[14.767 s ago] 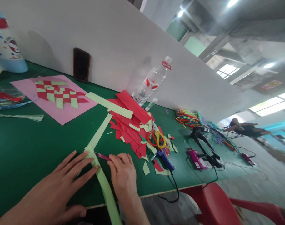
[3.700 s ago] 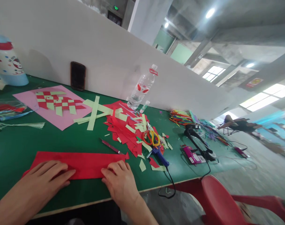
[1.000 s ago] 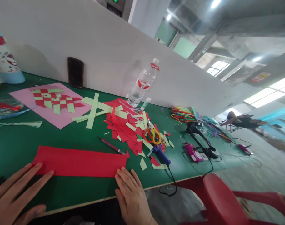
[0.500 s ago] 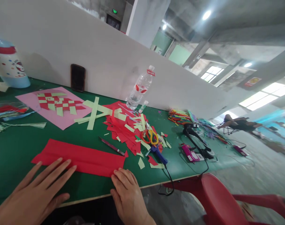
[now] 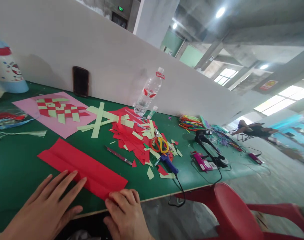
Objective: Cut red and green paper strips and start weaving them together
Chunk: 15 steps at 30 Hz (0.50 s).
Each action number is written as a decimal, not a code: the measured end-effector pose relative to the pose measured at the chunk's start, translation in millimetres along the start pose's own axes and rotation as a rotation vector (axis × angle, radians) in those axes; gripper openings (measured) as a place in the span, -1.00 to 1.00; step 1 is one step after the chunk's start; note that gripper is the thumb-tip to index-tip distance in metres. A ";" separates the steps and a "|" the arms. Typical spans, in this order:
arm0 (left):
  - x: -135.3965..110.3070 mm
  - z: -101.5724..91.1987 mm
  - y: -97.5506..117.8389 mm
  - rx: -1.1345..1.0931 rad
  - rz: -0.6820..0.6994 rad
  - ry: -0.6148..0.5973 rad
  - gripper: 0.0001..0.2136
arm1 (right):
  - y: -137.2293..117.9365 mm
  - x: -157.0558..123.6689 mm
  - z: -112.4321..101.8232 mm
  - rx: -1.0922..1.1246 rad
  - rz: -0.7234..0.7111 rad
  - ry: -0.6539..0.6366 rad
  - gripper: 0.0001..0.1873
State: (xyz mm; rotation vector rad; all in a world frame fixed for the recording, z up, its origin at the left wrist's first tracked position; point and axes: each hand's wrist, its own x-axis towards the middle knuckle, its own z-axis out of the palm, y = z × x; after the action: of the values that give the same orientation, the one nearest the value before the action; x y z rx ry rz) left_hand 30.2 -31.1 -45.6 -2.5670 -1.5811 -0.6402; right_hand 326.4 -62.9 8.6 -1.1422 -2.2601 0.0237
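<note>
A folded red paper strip [image 5: 84,163] with lengthwise creases lies slanted on the green table in front of me. The spread fingers of my left hand [image 5: 50,203] rest flat along its near edge, with nothing gripped. At the near right corner my right hand [image 5: 127,210] has its fingers bent and closed on the paper; part of that corner is hidden beneath them. A dark red pen [image 5: 118,155] lies just beyond the strip. Pink paper [image 5: 63,131] behind it bears a red and pale green woven paper fish [image 5: 59,108].
Red and pale green scraps [image 5: 134,141] surround orange-yellow scissors [image 5: 163,145] and a blue glue gun [image 5: 169,164] with its cord over the edge. A water bottle [image 5: 148,95], glue stick [image 5: 152,112], phone [image 5: 80,81] and flask [image 5: 9,68] stand behind. A red chair [image 5: 235,208] is at right.
The red strip has turned clockwise, its right end coming nearer me. My right hand has moved left and down with that corner, while my left hand has shifted slightly right.
</note>
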 end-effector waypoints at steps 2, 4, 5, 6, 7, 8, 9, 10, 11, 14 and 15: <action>-0.9 2.4 3.0 0.056 0.057 0.002 -0.43 | 1.0 -0.6 2.6 -0.001 -0.012 -0.020 -0.70; -2.3 3.2 4.3 0.083 0.069 0.000 -0.44 | 2.6 -0.2 2.3 -0.012 -0.023 -0.047 -0.70; -2.6 3.0 4.8 0.084 0.067 0.000 -0.45 | 3.2 0.5 1.7 -0.014 -0.023 -0.050 -0.70; -2.6 2.4 5.1 0.082 0.067 0.004 -0.45 | 3.4 1.5 1.0 -0.013 -0.022 -0.042 -0.72; -2.3 1.7 5.3 0.083 0.070 0.011 -0.45 | 3.4 2.6 0.2 -0.009 -0.021 -0.027 -0.74; -1.8 0.9 5.2 0.088 0.070 0.019 -0.46 | 3.2 3.8 -0.6 -0.005 -0.021 -0.007 -0.76; -1.2 0.1 4.8 0.097 0.070 0.027 -0.47 | 3.1 4.8 -1.6 0.000 -0.019 0.007 -0.79; -0.6 -0.7 4.0 0.104 0.079 0.041 -0.48 | 3.2 5.5 -2.7 0.004 -0.017 0.015 -0.80; -0.1 -1.6 2.6 0.107 0.090 0.056 -0.49 | 3.8 5.7 -4.1 0.008 -0.017 0.016 -0.81; 0.3 -5.4 -3.9 0.059 0.082 0.068 -0.60 | 7.8 3.8 -9.3 0.037 -0.028 -0.012 -0.80; 0.2 -7.1 -6.3 0.015 0.057 0.054 -0.63 | 9.6 2.7 -11.1 0.050 -0.032 -0.021 -0.79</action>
State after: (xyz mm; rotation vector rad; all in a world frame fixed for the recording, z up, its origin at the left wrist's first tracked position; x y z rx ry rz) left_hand 22.6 -29.9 -40.1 -2.5508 -1.4845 -0.6835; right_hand 338.0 -57.5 16.4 -1.0847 -2.2826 0.0789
